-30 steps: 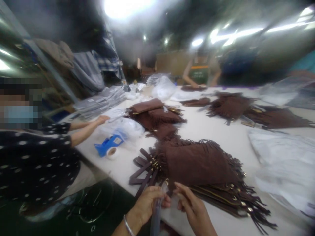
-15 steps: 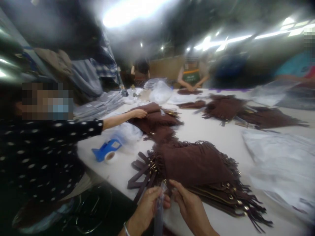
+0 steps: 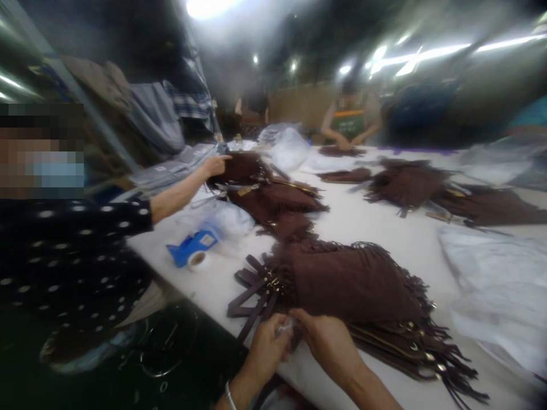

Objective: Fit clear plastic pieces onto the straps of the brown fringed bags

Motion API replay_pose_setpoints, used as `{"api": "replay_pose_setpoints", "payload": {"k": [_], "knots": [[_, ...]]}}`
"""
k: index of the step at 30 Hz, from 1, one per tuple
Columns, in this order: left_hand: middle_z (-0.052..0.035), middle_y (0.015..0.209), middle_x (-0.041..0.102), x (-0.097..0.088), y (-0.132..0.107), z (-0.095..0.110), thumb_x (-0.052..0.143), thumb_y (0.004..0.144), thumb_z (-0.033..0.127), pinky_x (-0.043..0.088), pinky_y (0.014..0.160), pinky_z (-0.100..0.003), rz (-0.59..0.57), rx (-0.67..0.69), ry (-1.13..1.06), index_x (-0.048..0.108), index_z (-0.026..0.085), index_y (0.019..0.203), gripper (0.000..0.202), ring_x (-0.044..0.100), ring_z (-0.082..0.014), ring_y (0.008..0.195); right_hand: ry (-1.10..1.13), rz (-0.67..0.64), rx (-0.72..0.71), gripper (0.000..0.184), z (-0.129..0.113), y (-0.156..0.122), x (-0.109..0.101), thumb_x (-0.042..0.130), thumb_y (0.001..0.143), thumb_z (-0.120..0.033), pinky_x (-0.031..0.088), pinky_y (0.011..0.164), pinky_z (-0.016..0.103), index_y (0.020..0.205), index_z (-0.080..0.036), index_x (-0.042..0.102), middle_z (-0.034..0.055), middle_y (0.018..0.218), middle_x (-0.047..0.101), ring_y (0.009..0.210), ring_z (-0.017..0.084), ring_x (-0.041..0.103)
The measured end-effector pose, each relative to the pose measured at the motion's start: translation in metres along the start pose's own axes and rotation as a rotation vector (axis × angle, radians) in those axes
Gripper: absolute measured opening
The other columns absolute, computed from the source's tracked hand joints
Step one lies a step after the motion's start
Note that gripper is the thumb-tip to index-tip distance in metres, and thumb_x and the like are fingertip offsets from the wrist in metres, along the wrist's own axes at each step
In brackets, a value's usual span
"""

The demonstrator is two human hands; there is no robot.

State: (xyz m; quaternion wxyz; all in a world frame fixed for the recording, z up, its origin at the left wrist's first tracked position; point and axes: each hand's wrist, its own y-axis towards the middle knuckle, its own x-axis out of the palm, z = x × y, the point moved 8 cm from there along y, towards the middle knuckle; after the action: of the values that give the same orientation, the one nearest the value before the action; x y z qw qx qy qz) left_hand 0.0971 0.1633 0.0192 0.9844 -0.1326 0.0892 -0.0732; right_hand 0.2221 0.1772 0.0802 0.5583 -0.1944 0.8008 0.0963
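My left hand (image 3: 265, 348), with a silver bangle at its wrist, is closed on a dark strap with a bit of clear plastic film (image 3: 285, 327) around it. Close beside it my right hand (image 3: 327, 341) has its fingers pinched at the strap's end; they hide most of that end. Just beyond both hands lies a stack of brown fringed bags (image 3: 342, 282), with gold zips and rings along the near side. Brown straps with gold clips (image 3: 252, 290) stick out to the left of the stack.
A blue tape dispenser (image 3: 191, 248) and a tape roll (image 3: 197, 260) lie near the table's left edge. A person in a dotted top (image 3: 64, 256) lifts a brown bag (image 3: 243, 169). More brown bags (image 3: 401, 182) lie farther back; white plastic bags (image 3: 504, 285) are at right.
My right fingers have closed in against the left hand, covering the strap's end and its gold ring. The co-worker at left has raised a brown bag. The view has shifted slightly.
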Motion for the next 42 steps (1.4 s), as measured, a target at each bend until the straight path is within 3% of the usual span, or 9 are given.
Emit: {"api": "replay_pose_setpoints", "payload": {"k": [5,9,13,16,20,26,35,42], "knots": [[0.0040,0.048,0.049,-0.001,-0.001,0.005,0.045,0.090,0.051,0.030,0.043,-0.022,-0.043,0.008,0.043,0.057,0.017,0.068,0.042,0.044,-0.0099,0.039,-0.006,0.007,-0.047,0.031,-0.004,0.005,-0.014,0.049,0.089,-0.018,0.042,0.058,0.022,0.116,-0.029,0.060,0.0032,0.079,0.077,0.073,0.020,0.073],[0.0042,0.049,0.049,0.000,0.000,0.008,0.050,0.088,0.053,0.030,0.044,-0.022,-0.035,0.007,-0.003,0.056,0.018,0.067,0.041,0.045,-0.0105,0.041,-0.044,0.016,-0.088,0.030,-0.012,0.005,-0.029,0.048,0.089,-0.012,0.038,0.054,0.024,0.113,-0.026,0.060,0.0020,0.078,0.073,0.067,0.018,0.069],[0.0027,0.051,0.053,0.000,0.004,0.006,0.045,0.089,0.054,0.031,0.046,-0.023,-0.030,-0.007,-0.003,0.058,0.017,0.071,0.043,0.047,-0.0116,0.042,-0.091,0.106,-0.176,0.023,-0.014,0.015,-0.047,0.052,0.087,-0.012,0.038,0.063,0.026,0.102,-0.025,0.064,0.0034,0.085,0.065,0.077,0.017,0.061],[-0.0015,0.060,0.061,-0.002,0.007,0.007,0.044,0.091,0.050,0.037,0.053,-0.025,-0.020,0.029,0.030,0.061,0.016,0.077,0.041,0.056,-0.0149,0.053,-0.081,0.052,-0.256,0.016,-0.010,0.023,-0.043,0.053,0.088,-0.015,0.034,0.062,0.026,0.089,-0.025,0.066,0.0027,0.083,0.059,0.076,0.016,0.056],[-0.0038,0.074,0.065,-0.001,0.006,0.011,0.045,0.092,0.043,0.040,0.060,-0.026,-0.043,0.060,0.052,0.062,0.016,0.084,0.032,0.059,-0.0169,0.064,-0.043,0.012,-0.306,0.015,-0.006,0.025,-0.036,0.051,0.090,-0.020,0.033,0.065,0.028,0.090,-0.024,0.066,0.0029,0.087,0.056,0.078,0.016,0.052],[-0.0020,0.067,0.061,0.001,0.004,0.015,0.043,0.093,0.044,0.039,0.062,-0.026,-0.069,0.053,0.023,0.060,0.017,0.079,0.035,0.057,-0.0158,0.062,0.016,0.078,-0.243,0.016,0.000,0.018,-0.027,0.051,0.093,-0.022,0.034,0.071,0.029,0.096,-0.023,0.066,0.0035,0.090,0.055,0.084,0.018,0.051],[-0.0040,0.061,0.063,0.009,0.012,0.004,0.038,0.093,0.053,0.040,0.056,-0.026,-0.018,0.033,0.099,0.059,0.016,0.073,0.047,0.058,-0.0166,0.056,0.044,0.133,-0.212,0.014,0.010,0.022,-0.009,0.057,0.091,-0.024,0.030,0.070,0.030,0.081,-0.024,0.067,0.0005,0.085,0.058,0.082,0.017,0.049],[-0.0039,0.060,0.064,0.016,0.017,0.004,0.035,0.094,0.051,0.042,0.057,-0.027,-0.020,0.046,0.239,0.060,0.018,0.073,0.047,0.060,-0.0176,0.054,0.047,0.161,-0.254,0.020,0.012,0.020,-0.004,0.054,0.093,-0.025,0.026,0.069,0.033,0.076,-0.022,0.063,0.0002,0.081,0.059,0.079,0.017,0.049]]}}
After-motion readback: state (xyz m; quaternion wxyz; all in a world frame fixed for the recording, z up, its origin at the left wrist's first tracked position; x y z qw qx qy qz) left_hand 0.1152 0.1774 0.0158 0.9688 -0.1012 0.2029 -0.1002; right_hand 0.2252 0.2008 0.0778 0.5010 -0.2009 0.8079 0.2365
